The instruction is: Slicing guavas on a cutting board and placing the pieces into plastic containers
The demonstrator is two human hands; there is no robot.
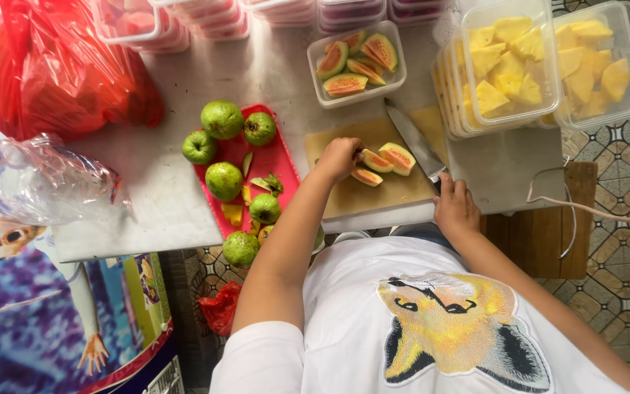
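Observation:
My left hand (pixel 338 157) rests on cut guava wedges (pixel 386 161) with pink flesh on a pale cutting board (pixel 391 191). My right hand (pixel 454 206) grips the handle of a large knife (pixel 414 137), its blade lying across the board beside the wedges. A clear plastic box (pixel 356 93) behind the board holds more guava wedges. Whole green guavas (pixel 223 180) lie on a red tray (pixel 280 156) to the left, with scraps of peel among them.
Clear tubs of yellow pineapple chunks (pixel 508 58) stand at the back right. Stacked lidded boxes (pixel 205 18) line the back edge. A red plastic bag (pixel 52 69) and a clear bag (pixel 38 182) lie at the left. A thin cable (pixel 585 208) trails at the right.

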